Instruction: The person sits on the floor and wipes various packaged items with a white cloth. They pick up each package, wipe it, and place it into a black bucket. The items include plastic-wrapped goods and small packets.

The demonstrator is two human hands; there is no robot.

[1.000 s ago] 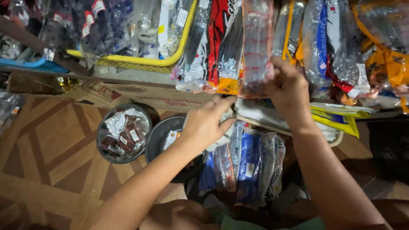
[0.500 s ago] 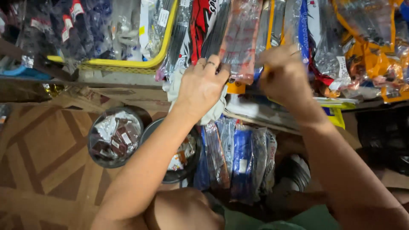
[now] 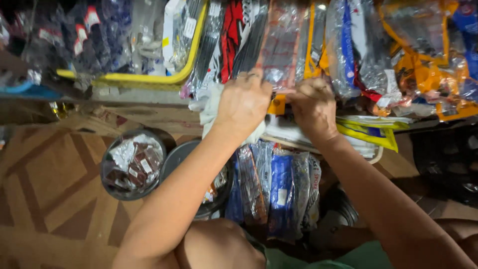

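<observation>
A long clear plastic packet with red-orange print [image 3: 282, 42] stands upright among other hanging packets at the top middle. My left hand [image 3: 244, 102] grips its lower left edge, fingers curled, a ring on one finger. My right hand [image 3: 312, 105] pinches its lower right edge beside an orange tag [image 3: 276, 105]. Both forearms reach up from the bottom of the view.
A yellow-rimmed basket [image 3: 149, 77] of packed goods sits upper left. Two round dark tubs [image 3: 132, 164] with small wrapped items stand on the patterned brown floor [image 3: 45, 189]. Blue and clear packets [image 3: 279, 187] lie below my hands. Orange packets [image 3: 423, 65] hang at right.
Both hands have closed in on the packet's lower end; the left hand rose from below to grip it. The view has shifted slightly.
</observation>
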